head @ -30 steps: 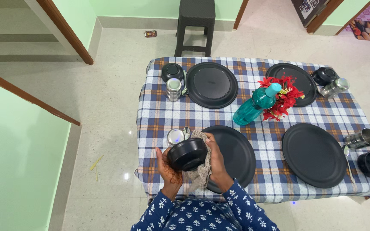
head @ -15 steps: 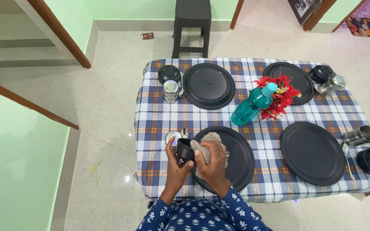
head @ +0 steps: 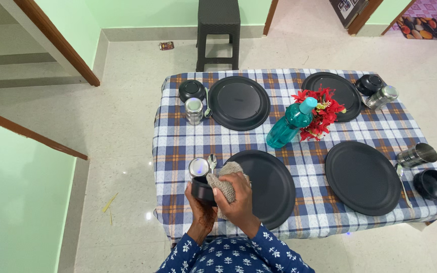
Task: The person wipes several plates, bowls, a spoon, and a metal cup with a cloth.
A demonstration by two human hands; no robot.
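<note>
Cloth (head: 227, 178) is bunching under my right hand (head: 234, 194), whose fingers are clamping it into the small black bowl (head: 202, 189). My left hand (head: 202, 210) is cupping that bowl from below, fingers curled round its wall, just above the table's near-left corner beside the black plate (head: 269, 187) and in front of the steel tumbler (head: 198, 167) and spoon (head: 212, 162). To wipe well, I judge I should be keeping the bowl steady, turning it slowly and pressing the cloth along the rim, well clear of the tumbler.

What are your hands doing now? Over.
Left hand grips black bowl. Right hand presses cloth into it. Steel cup, spoon just beyond.
</note>
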